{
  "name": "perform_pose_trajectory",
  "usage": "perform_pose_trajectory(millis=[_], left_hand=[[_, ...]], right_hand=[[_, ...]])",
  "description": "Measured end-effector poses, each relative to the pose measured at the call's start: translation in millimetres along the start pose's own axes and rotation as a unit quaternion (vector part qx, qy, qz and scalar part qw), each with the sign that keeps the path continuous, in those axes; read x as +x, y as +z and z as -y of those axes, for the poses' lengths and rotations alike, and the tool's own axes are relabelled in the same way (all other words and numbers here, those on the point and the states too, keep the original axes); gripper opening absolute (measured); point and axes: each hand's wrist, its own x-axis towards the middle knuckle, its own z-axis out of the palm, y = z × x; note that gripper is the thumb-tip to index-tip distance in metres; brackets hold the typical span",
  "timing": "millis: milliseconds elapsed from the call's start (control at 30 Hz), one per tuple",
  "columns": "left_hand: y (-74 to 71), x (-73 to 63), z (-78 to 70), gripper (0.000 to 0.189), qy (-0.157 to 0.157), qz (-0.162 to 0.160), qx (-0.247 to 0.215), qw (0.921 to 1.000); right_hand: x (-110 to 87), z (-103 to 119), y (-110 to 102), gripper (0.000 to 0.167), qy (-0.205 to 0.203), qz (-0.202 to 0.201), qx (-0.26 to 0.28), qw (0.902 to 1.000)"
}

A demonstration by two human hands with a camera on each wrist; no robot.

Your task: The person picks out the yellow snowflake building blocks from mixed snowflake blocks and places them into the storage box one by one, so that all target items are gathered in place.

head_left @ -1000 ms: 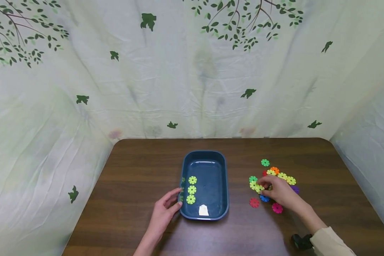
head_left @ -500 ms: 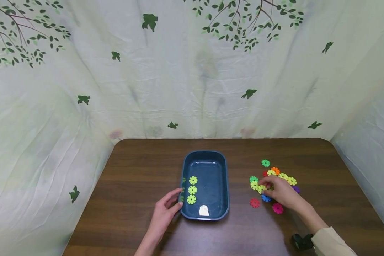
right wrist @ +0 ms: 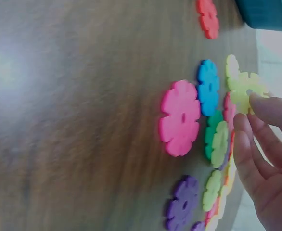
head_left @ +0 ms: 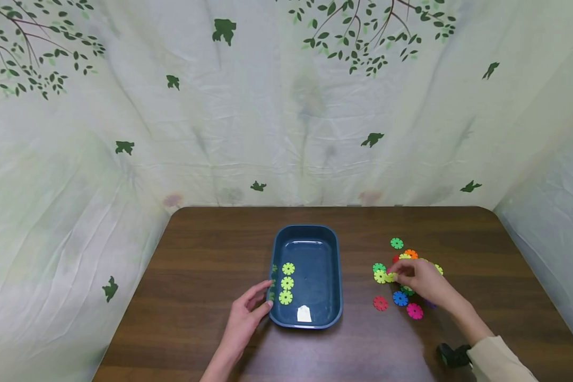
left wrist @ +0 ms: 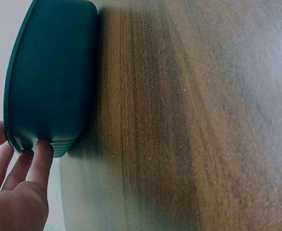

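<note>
My left hand [head_left: 244, 314] holds the left side of a blue tray [head_left: 317, 281], with fingertips at its rim; the left wrist view shows several fingers against the outer wall. Inside the tray, three yellow-green flower-shaped discs [head_left: 287, 283] lie in a row. At the right, my right hand [head_left: 427, 284] pinches a yellow-green flower disc [right wrist: 241, 86] between thumb and fingers, over a loose group of discs. Around it lie a blue disc [head_left: 400, 298], a pink disc [head_left: 414, 311], a red disc [head_left: 380, 303] and another yellow-green disc [head_left: 380, 276]. The hand hides part of the group.
Farther back lie a green disc [head_left: 397, 243] and an orange disc [head_left: 411, 254]. A purple disc [right wrist: 183, 204] shows in the right wrist view. The brown wooden table [head_left: 219, 239] ends at a leaf-patterned cloth backdrop [head_left: 267, 122]. A black device [head_left: 452, 355] sits at my right wrist.
My right hand has shifted slightly right, with the pinched disc moving along. More of the blue disc and a green disc now show beneath it. The left hand and tray stay put.
</note>
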Motion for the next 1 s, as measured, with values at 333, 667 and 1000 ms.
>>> perform_pose_trajectory(millis=[333,667,1000], left_hand=[[-0.2,-0.2,-0.2,0.042,0.002,-0.001,-0.003,1.0000],[-0.5,-0.1,-0.1,0.043,0.004,0.000,-0.009,1.0000],[-0.7,0.3,0.6,0.043,0.002,-0.001,-0.007,1.0000]], right_hand=[[13.4,10.6,1.4,0.013,-0.018,-0.024,0.027,0.9992],[30.2,30.1,8.7,0.015,-0.025,-0.011,0.046,0.9985],[51.2,57.4,7.3,0.013,-0.042,-0.001,0.043,0.9982]])
